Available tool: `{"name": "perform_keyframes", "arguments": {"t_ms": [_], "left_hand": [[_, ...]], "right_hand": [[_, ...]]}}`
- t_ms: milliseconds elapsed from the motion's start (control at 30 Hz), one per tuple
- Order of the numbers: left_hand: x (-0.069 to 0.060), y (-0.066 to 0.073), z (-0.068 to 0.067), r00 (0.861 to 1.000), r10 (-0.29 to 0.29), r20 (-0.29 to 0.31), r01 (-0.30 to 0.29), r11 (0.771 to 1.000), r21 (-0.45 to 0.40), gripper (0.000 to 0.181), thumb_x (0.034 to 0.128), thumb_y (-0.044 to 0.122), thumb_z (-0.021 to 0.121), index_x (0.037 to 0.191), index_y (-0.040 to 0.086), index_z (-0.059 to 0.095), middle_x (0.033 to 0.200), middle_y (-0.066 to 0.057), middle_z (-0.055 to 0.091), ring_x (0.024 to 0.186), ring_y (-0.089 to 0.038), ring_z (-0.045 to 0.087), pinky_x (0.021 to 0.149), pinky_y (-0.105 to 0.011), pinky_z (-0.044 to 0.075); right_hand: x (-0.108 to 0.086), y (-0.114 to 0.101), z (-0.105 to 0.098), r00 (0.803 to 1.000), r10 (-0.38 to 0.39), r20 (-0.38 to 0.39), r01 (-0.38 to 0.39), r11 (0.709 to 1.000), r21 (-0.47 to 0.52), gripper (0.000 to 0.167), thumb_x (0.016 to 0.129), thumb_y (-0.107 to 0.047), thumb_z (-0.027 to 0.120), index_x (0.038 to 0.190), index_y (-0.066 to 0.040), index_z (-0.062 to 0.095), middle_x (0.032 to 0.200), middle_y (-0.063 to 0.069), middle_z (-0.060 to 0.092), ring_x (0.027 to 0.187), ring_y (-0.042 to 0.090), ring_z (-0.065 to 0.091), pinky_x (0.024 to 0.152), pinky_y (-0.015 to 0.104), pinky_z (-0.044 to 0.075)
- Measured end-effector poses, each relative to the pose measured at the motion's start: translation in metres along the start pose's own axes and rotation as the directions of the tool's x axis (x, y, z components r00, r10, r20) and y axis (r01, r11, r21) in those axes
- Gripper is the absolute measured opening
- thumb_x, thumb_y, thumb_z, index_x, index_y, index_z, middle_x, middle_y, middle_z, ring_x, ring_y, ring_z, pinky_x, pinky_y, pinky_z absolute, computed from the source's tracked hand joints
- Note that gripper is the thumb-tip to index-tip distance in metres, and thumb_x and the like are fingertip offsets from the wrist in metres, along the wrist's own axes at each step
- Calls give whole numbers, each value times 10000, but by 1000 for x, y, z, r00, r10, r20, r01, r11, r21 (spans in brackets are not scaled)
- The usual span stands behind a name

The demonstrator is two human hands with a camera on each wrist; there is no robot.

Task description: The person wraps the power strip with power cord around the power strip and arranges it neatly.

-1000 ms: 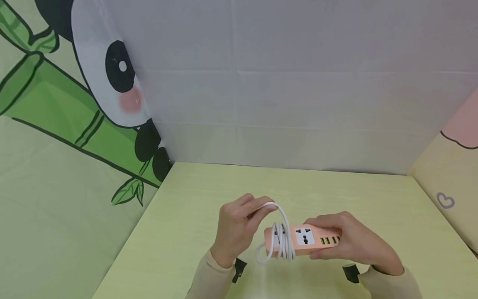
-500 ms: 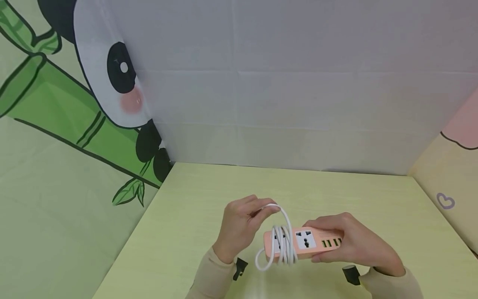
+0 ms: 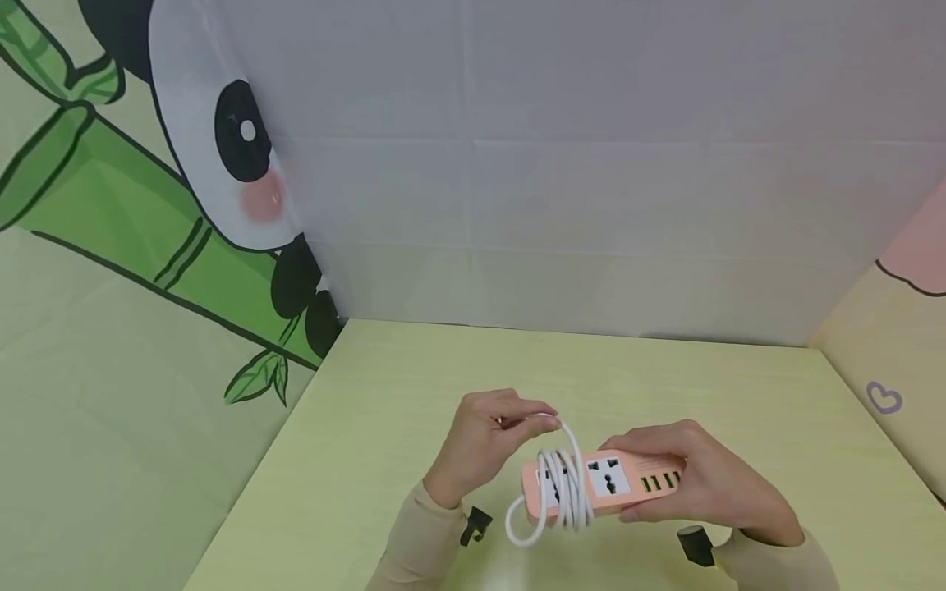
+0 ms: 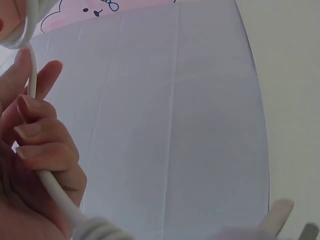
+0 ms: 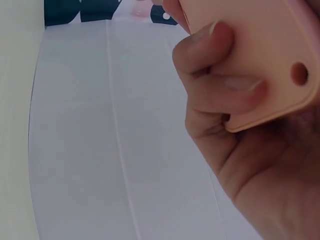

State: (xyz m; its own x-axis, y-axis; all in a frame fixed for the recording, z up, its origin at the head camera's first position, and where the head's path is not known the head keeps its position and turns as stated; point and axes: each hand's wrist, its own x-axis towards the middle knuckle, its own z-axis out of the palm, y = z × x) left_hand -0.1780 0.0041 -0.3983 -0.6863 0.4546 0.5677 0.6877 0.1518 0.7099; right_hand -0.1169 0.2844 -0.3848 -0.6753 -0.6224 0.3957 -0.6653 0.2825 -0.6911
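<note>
My right hand grips the right end of a pink power strip, held above the table. Sockets and several USB ports face up; in the right wrist view, fingers curl against its plain back. White cord is wound in several turns round the strip's left part, and a loose loop hangs off the left end. My left hand pinches the cord above the strip, between thumb and forefinger. In the left wrist view the cord runs through the curled fingers and out below the palm.
The pale yellow table lies under both hands. A grey-white back wall rises behind it, with a panda-and-bamboo printed sheet at left and a cream-and-pink side sheet at right.
My left hand has moved slightly right and down with the cord, toward the strip. The strip's left end has dipped a little, and the hanging loop sits lower. My right hand keeps its grip.
</note>
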Motion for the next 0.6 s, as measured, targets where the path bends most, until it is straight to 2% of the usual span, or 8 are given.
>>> {"name": "perform_keyframes", "arguments": {"t_ms": [133,333,467,600], "left_hand": [[0,-2,-1,996,-37,85,43,997,-69,172,951,260,718,1061,162,805,696,54,610,631,-37,452,583,-173,414],[0,-2,-1,976,-90,200,109,990,-85,231,1014,272,625,1172,182,766,780,47,646,683,-94,497,640,-185,450],[0,1,0,961,-125,246,152,984,-96,254,1043,240,579,1228,163,735,994,-4,738,729,-102,572,672,-198,508],[-1,3,2,943,-157,293,195,975,-105,266,1062,186,545,1263,127,708,1145,-39,741,798,-53,602,733,-200,533]], "right_hand": [[0,2,1,999,-39,-24,40,999,25,518,770,-115,893,1248,-135,694,1102,-22,742,793,66,647,642,205,505],[0,8,3,989,-126,-82,134,985,108,570,719,26,885,1245,-49,677,1101,35,743,761,90,644,599,209,502],[-1,10,3,986,-108,-124,127,979,160,600,699,87,872,1254,-6,664,1115,59,745,746,108,651,587,221,520],[-2,11,3,984,-106,-143,130,976,176,618,687,108,868,1260,9,658,1112,63,743,756,115,648,594,233,524]]}}
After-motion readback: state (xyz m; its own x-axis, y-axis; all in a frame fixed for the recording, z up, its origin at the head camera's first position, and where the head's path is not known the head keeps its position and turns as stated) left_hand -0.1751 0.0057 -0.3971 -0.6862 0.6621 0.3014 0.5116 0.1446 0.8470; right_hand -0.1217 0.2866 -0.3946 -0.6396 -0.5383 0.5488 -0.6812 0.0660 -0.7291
